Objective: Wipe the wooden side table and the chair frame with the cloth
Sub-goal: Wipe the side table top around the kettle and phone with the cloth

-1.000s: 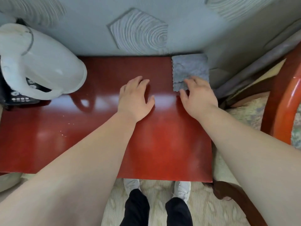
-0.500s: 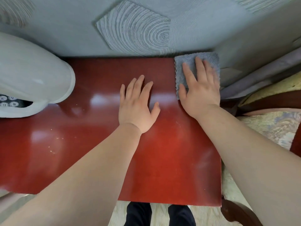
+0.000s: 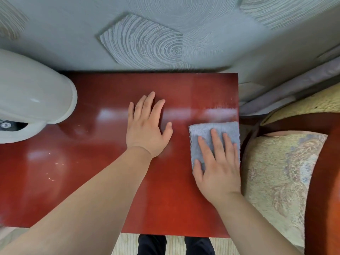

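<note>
A glossy red-brown wooden side table [image 3: 103, 181] fills the middle of the view. A folded grey cloth [image 3: 204, 133] lies flat by the table's right edge, about halfway down it. My right hand [image 3: 217, 166] presses flat on the cloth, fingers spread and pointing away from me. My left hand [image 3: 147, 126] rests flat and bare on the table's centre, just left of the cloth. The red-brown chair frame [image 3: 322, 190] curves along the far right, around a patterned cushion [image 3: 276, 172].
A white electric kettle [image 3: 31, 100] stands on the table's left side, over a dark device [image 3: 7, 125]. A textured grey wall [image 3: 147, 41] backs the table. Small crumbs [image 3: 51, 172] dot the left part. My legs [image 3: 174, 245] show below the front edge.
My right hand has dragged the cloth from the table's far right corner towards me along the right edge. My left hand stays flat in the same spot.
</note>
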